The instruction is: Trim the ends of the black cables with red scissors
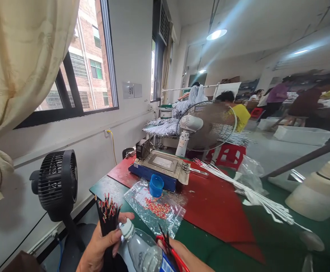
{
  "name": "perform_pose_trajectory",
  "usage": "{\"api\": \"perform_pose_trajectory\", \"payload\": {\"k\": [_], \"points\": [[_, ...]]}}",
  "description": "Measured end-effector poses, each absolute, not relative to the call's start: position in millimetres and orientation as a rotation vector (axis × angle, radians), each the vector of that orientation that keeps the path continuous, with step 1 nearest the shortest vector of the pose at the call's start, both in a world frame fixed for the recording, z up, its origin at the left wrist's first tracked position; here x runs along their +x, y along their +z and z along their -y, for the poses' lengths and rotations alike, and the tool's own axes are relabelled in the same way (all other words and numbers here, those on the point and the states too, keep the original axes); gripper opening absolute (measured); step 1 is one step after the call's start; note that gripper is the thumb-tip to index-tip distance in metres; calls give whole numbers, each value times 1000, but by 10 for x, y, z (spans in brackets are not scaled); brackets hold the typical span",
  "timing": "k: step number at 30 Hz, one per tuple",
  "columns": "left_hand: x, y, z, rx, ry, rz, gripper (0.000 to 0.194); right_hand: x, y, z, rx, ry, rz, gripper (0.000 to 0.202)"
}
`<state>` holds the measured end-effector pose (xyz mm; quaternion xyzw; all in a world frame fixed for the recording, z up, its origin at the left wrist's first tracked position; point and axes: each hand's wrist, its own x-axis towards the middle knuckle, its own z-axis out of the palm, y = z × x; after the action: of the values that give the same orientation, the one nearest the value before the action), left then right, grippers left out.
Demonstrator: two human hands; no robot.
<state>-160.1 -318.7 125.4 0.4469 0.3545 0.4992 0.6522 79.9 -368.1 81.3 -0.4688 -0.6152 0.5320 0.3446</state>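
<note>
My left hand (98, 241) is closed around an upright bundle of black cables (108, 223), whose top ends show short red and pale wire tips. A clear plastic bottle (145, 247) with a white cap lies tilted between my hands, its cap beside my left fingers. My right hand (186, 257) grips red-handled scissors (172, 249), their dark blades pointing up and slightly apart. The bottle's lower part and blue label sit against the scissors. Which hand bears the bottle's weight I cannot tell.
Ahead lie a clear plastic bag (167, 223) with red and yellow bits, a blue round container (156, 186) and a blue-based solder pot (159, 168). White cables (247, 189) lie rightward on the red mat (210, 211). Fans (59, 185) stand nearby; people work behind.
</note>
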Motion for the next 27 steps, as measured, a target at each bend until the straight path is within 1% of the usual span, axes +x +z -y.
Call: {"api": "perform_pose_trajectory", "payload": {"k": [2,6,14,19,23,27], "points": [[-1591,1243,3185,1026,1151,-775,34,781,830,3680,-1218,1378,1615,69],[-1550,1264,3187,1036,1238,-821,42,782,822,3674,-1205,1324,1652,78],[-1546,1272,3223,962,1235,-922,43,764,737,3656,-1124,1385,1614,78],[-1490,1275,3232,985,1304,-949,55,734,724,3656,-1100,1365,1590,71],[-1477,1281,3259,926,1314,-982,56,705,673,3587,-1061,1434,1597,61],[-1502,1253,3292,932,1238,-1026,59,734,682,3558,-1023,1531,1598,53]]}}
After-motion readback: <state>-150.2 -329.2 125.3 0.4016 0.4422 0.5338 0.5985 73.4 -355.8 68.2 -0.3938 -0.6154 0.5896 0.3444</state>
